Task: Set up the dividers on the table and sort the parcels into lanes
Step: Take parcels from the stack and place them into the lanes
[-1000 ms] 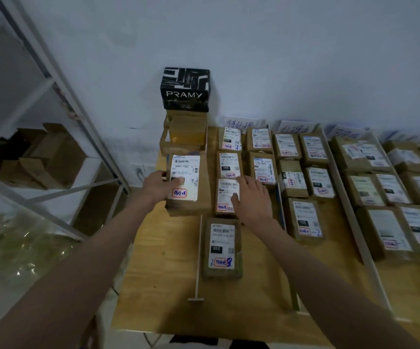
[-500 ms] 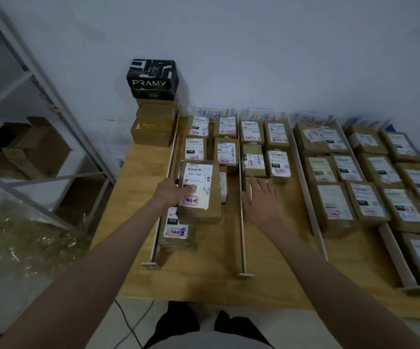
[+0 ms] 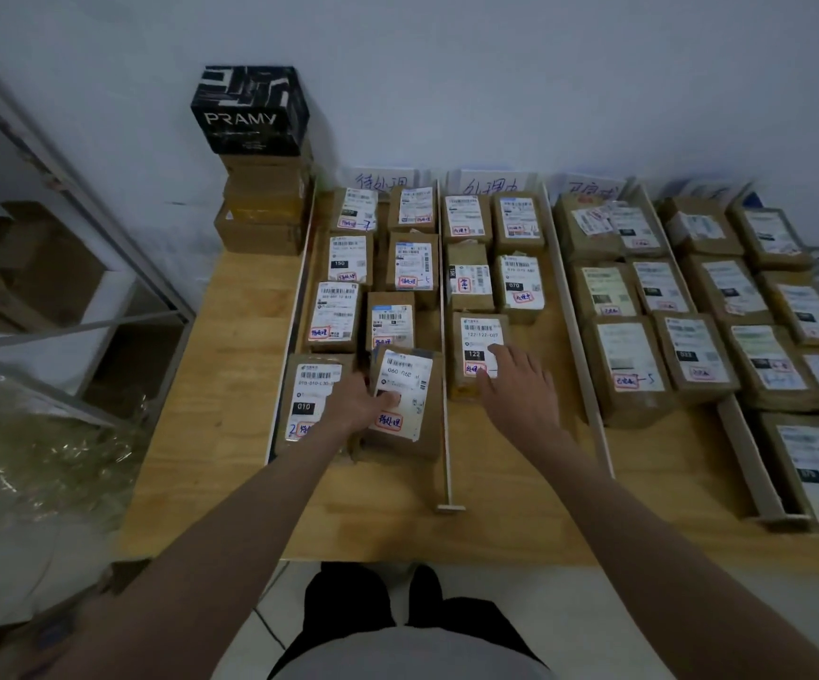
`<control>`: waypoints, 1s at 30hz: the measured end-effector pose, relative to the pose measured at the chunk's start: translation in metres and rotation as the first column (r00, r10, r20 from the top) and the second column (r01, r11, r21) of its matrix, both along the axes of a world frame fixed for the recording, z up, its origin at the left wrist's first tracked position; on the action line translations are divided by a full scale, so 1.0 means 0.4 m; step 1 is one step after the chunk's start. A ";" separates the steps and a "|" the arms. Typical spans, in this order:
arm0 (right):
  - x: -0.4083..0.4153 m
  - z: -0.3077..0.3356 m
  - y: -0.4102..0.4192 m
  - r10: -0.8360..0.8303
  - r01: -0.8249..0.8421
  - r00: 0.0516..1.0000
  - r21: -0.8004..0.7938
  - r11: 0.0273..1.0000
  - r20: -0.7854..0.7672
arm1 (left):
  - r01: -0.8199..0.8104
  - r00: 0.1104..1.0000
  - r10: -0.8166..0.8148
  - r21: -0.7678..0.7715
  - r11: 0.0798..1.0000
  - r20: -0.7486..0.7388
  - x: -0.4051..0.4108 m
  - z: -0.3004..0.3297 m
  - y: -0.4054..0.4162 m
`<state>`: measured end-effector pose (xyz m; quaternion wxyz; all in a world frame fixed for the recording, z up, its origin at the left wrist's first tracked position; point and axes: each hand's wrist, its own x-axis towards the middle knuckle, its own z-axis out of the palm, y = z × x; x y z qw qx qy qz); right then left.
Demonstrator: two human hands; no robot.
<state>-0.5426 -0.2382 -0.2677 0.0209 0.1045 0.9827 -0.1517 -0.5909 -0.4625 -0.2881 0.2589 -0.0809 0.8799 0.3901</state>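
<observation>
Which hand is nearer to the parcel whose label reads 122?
Right. The right hand lies with straight fingers on the 122 parcel; the left hand is across the divider, gripping the 060 parcel.

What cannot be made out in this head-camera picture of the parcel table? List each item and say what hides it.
- Parcel 060: the label's middle is covered by the left hand gripping it.
- Parcel 122: the lower label is covered by the right hand.
- Parcel 010: its near right corner is hidden by the left forearm.
- Far-right parcels: the label print is blurred, and the picture's right edge cuts them off.
- Lane signs: their bottoms are behind the back-row parcels.
</observation>
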 end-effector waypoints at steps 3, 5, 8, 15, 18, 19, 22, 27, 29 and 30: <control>-0.010 -0.018 0.002 -0.006 0.006 1.000 -0.011 1.000 0.017 | 0.010 1.000 -0.010 -0.053 0.999 0.003 -0.004 -0.046 0.007; -0.019 -0.026 0.002 -0.011 0.011 1.000 -0.010 1.000 0.025 | 0.024 0.999 -0.029 -0.126 0.992 -0.037 -0.005 -0.066 0.015; -0.024 -0.033 0.000 -0.012 0.012 0.999 -0.011 1.000 0.042 | 0.039 0.993 -0.065 -0.239 0.970 -0.102 0.007 -0.076 0.035; -0.021 -0.052 0.001 0.006 -0.006 0.998 -0.002 1.000 0.068 | 0.066 0.983 -0.118 -0.328 0.943 -0.144 0.019 -0.117 0.058; -0.021 -0.054 0.002 0.009 -0.010 0.997 0.013 1.000 0.072 | 0.106 0.966 -0.181 -0.353 0.929 -0.185 0.027 -0.127 0.044; -0.021 -0.054 0.001 0.008 -0.009 0.998 0.014 1.000 0.070 | 0.118 0.961 -0.194 -0.345 0.931 -0.196 0.032 -0.129 0.036; -0.017 -0.056 -0.006 0.011 -0.012 0.998 0.014 1.000 0.065 | 0.172 0.924 -0.274 -0.349 0.921 -0.266 0.061 -0.135 0.006; -0.005 -0.061 -0.021 0.013 -0.012 0.997 -0.017 1.000 0.071 | 0.325 0.833 -0.501 -0.526 0.786 -0.235 0.128 -0.167 -0.058; 0.003 -0.064 -0.024 0.016 -0.014 0.998 -0.026 1.000 0.065 | 0.340 0.821 -0.532 -0.572 0.747 -0.207 0.136 -0.181 -0.070; 0.006 -0.066 -0.024 0.016 -0.014 0.998 -0.029 0.999 0.063 | 0.337 0.821 -0.534 -0.582 0.740 -0.203 0.136 -0.184 -0.071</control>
